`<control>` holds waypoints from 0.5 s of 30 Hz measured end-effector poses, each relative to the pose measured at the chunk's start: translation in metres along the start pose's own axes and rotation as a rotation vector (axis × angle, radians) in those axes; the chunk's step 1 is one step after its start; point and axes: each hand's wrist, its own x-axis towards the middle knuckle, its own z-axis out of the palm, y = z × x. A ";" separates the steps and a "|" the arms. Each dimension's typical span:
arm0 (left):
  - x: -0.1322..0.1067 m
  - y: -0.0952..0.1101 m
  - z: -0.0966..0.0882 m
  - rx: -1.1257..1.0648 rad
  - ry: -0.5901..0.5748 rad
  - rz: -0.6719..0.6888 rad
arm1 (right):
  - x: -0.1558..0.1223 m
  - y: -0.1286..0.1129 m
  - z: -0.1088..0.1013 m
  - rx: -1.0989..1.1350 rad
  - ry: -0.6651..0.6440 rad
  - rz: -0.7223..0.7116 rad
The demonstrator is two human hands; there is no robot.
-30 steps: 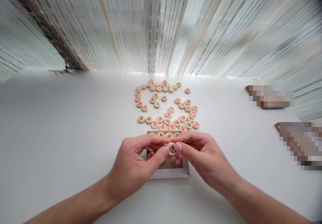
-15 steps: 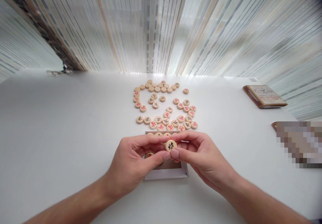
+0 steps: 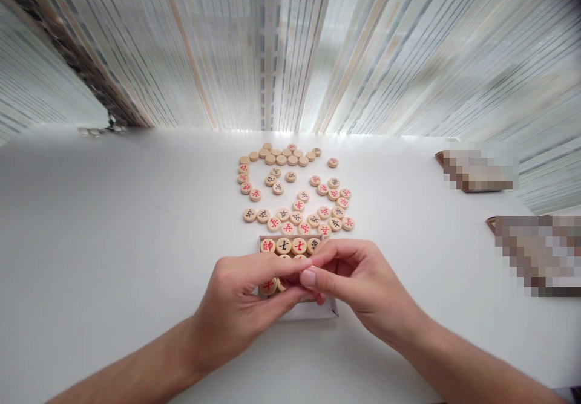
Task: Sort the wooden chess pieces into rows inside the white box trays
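Observation:
My left hand (image 3: 247, 289) and my right hand (image 3: 358, 280) meet over an open shallow box (image 3: 318, 311) near the middle of the table. Their fingertips close together around one Chinese chess piece, which is almost wholly hidden by the fingers. Inside the box, round wooden pieces lie in rows, among them a red-marked piece (image 3: 268, 245) at the far left corner and a black-marked piece (image 3: 284, 246) beside it. My hands cover part of the lower rows. Just beyond the box, several loose red and black pieces (image 3: 287, 227) lie face up on the table.
Farther back, several blank-topped pieces (image 3: 281, 159) form a curved row on the white table (image 3: 113, 241). Two flat boxes, one a brown box (image 3: 488, 185), lie at the right, partly blurred out. A striped curtain (image 3: 290, 47) hangs behind the table.
The black-marked piece held between my fingertips has turned out of sight. My fingers have shifted slightly lower, uncovering more of the pieces in the box. The view has moved a little.

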 end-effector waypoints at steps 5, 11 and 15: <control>0.001 0.000 -0.001 -0.003 0.020 -0.015 | 0.000 0.003 -0.005 -0.014 -0.038 -0.031; -0.001 -0.002 -0.002 -0.015 0.041 -0.031 | 0.000 0.003 -0.008 -0.030 -0.091 -0.032; -0.002 -0.005 -0.004 0.009 0.072 -0.064 | 0.000 0.001 -0.004 0.024 -0.070 0.030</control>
